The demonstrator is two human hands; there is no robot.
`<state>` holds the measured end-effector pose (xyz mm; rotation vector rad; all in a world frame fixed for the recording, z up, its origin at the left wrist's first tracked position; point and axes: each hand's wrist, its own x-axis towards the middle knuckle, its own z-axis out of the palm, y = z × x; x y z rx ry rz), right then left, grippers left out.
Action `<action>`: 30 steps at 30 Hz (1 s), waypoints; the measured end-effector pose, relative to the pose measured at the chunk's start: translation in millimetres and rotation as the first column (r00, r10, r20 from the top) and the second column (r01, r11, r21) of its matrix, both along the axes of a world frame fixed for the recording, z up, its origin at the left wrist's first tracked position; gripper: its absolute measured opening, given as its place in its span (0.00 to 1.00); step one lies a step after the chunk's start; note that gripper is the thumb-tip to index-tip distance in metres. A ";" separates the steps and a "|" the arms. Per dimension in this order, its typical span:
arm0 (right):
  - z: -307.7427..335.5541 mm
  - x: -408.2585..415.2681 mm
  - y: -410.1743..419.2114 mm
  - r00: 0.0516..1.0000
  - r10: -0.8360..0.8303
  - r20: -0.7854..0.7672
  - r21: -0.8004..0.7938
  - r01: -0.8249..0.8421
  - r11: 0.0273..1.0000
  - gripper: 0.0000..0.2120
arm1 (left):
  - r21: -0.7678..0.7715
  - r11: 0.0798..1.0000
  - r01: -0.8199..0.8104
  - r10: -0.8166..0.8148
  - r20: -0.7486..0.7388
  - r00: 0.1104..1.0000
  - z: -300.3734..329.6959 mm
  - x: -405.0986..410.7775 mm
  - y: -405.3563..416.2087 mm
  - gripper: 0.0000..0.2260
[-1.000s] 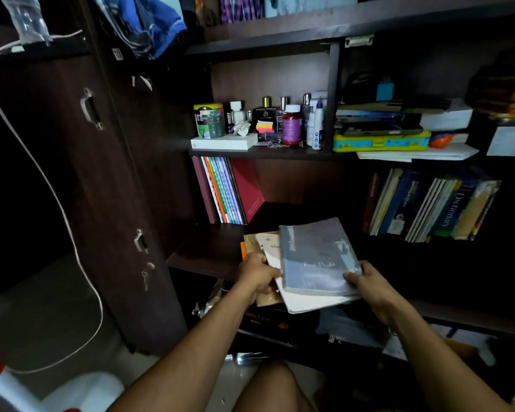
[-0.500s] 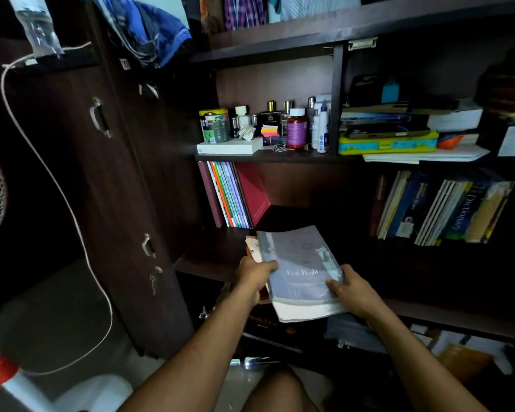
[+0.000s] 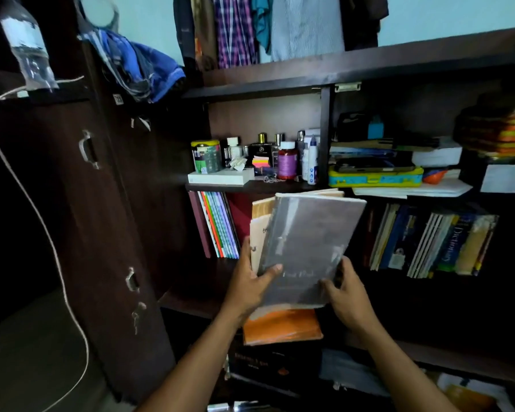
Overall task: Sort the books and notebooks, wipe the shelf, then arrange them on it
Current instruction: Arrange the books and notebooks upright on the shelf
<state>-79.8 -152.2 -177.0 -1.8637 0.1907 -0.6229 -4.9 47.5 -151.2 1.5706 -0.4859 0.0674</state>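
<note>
Both hands are gripping one stack of books (image 3: pixel 306 251): the left hand (image 3: pixel 250 281) is clamping its left edge, thumb across the grey cover, and the right hand (image 3: pixel 344 288) is pinching its lower right corner. Since half a second ago the stack is standing nearly upright, raised before the middle shelf (image 3: pixel 197 304). Two rows of books are standing there: the left row (image 3: pixel 217 224) at the shelf's left end, the right row (image 3: pixel 428 242) toward its right end.

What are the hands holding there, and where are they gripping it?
A stack of books, grey-covered one in front, tipped upright. The left hand grips its lower left edge, the right hand its lower right corner.
</note>
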 end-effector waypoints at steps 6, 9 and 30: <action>-9.3 18.3 16.1 0.990 0.039 -0.133 -0.155 -0.060 0.986 0.24 | 0.166 0.986 -0.033 0.038 -0.024 0.999 -29.9 15.7 23.7 0.47; -16.1 21.9 20.9 0.989 0.062 -0.131 -0.123 -0.078 0.989 0.27 | 0.166 0.984 -0.063 0.069 -0.031 0.997 -50.3 17.5 24.7 0.40; -61.4 114.4 61.2 0.897 0.012 -0.442 -0.756 -0.380 0.532 0.31 | 0.245 0.802 -0.545 0.467 0.313 0.827 -66.6 124.0 40.6 0.14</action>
